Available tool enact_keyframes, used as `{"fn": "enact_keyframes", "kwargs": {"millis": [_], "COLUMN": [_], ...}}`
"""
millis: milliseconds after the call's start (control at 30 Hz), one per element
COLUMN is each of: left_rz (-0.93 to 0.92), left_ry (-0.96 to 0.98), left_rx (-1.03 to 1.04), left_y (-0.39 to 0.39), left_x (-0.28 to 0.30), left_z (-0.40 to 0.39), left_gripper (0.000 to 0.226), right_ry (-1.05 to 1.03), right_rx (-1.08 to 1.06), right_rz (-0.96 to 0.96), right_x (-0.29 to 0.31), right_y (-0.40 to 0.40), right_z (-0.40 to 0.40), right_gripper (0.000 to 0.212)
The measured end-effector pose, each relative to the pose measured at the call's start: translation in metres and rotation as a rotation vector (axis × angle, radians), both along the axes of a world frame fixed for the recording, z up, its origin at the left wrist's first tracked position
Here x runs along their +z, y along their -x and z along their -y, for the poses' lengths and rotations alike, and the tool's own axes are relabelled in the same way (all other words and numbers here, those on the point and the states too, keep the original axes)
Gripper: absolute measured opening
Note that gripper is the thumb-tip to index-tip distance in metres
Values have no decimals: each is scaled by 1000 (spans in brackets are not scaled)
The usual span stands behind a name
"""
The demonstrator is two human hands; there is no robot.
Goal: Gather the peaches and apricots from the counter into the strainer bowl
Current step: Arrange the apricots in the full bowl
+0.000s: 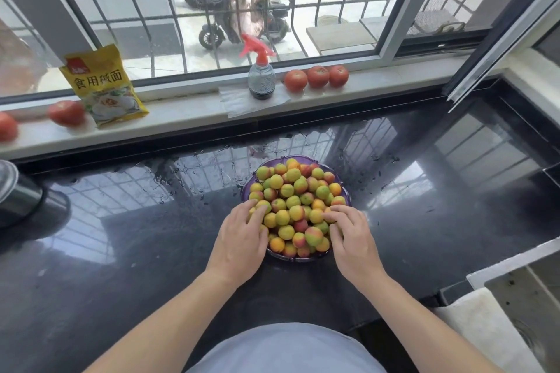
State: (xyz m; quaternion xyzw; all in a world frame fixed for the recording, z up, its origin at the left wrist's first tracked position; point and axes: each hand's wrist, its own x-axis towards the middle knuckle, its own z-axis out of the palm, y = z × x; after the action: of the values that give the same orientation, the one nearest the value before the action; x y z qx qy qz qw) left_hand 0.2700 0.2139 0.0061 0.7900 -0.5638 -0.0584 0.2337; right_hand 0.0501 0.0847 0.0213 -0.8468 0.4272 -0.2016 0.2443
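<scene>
1. You stand at a glossy black stone counter (127, 251), wet with scattered droplets near its far edge and mirroring the window bars.
2. Along that far edge runs a pale window sill (181, 118) below a barred window looking onto a street with parked scooters and cars.
3. On the sill, from its left end: two red tomatoes (66, 113), a yellow printed food pouch (103, 86) leaning on the glass, a clear spray bottle with a red trigger (261, 76) standing on a sheet of clear film, and three more red tomatoes (317, 76) side by side.
4. A dark cylindrical vessel with a shiny lid (18, 191) sits at the counter's left edge; a sink (521, 297) opens at its right near corner.
5. The purple plastic strainer bowl (291, 257) stands mid-counter, near the front edge, heaped with small yellow-green and red-blushed peaches and apricots (295, 200).
6. Your left hand (242, 239) rests on the heap's left near side, fingers spread over the fruit.
7. Your right hand (351, 236) rests on the right near side, fingers slightly curled and touching fruit; you cannot tell whether it pinches any.
</scene>
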Motion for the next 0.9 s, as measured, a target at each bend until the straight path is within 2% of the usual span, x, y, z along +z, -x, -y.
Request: {"fn": "enact_keyframes", "kwargs": {"millis": [167, 333, 467, 533, 600, 733, 833, 900], "left_rz": [139, 270, 211, 217, 249, 184, 125, 10], "left_ry": [19, -31, -237, -234, -143, 16, 25, -9], "left_rx": [-134, -401, -409, -435, -462, -411, -318, -184], "left_y": [6, 16, 22, 17, 12, 5, 7, 10], "left_x": [-4, 1, 8, 9, 5, 5, 11, 16], "left_z": [7, 32, 56, 57, 50, 37, 44, 53], "left_gripper": [50, 59, 66, 66, 57, 42, 35, 28], "right_ry": [46, 31, -27, -19, 41, 65, 131, 145], "right_rx": [52, 54, 127, 226, 360, 477, 474, 419], "right_rz": [-25, 33, -123, -215, -318, -442, -372, -287], "right_x": [-2, 11, 10, 11, 14, 13, 8, 8], "right_y": [3, -32, -59, -67, -76, -86, -86, -84], "right_z": [0, 27, 59, 68, 72, 82, 89, 90], "right_gripper": [33, 39, 46, 47, 46, 46, 41, 34]}}
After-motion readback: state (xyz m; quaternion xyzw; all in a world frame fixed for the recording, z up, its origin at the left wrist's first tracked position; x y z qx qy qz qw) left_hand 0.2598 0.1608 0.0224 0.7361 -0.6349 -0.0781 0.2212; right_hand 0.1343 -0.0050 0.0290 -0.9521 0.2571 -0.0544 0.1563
